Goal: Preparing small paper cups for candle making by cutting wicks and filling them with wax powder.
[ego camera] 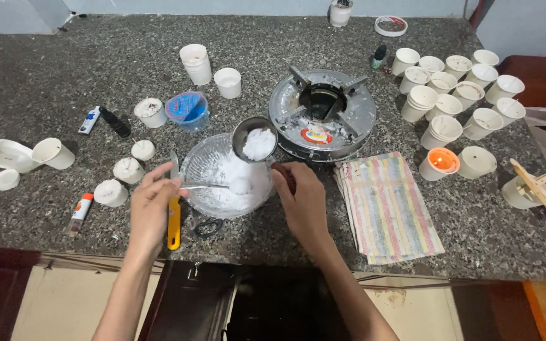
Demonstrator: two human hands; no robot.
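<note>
On the speckled grey worktop (96,50), near the front edge: a clear glass bowl (200,165) heaped with white flakes (235,173). Left hand (150,205) closed on the handle of a metal spoon (213,185), its bowl end resting in the flakes. Right hand (301,199) gripping the dark handle of a small metal pot (254,136), held over the far rim of the bowl and already part filled with white flakes.

Just beside the left hand, lying on the worktop: a yellow-handled knife (173,221), blade pointing away, and black scissors (208,227) partly tucked under the bowl's near edge. Behind the pot, a round metal gas burner (349,120), flecked with white. To its right and nearer, a striped folded cloth (390,208).

Far right: a cluster of white paper cups (456,85), some stacked, and one cup with orange filling (442,161) at the cluster's near edge. Beside that, a cup topped with crossed wooden sticks (538,183).

Left of the bowl: several small white candles (127,169) standing free, a tipped cup (53,153), a blue plastic tub (186,108), a lighter (88,120) and a small tube with an orange label (81,210).
</note>
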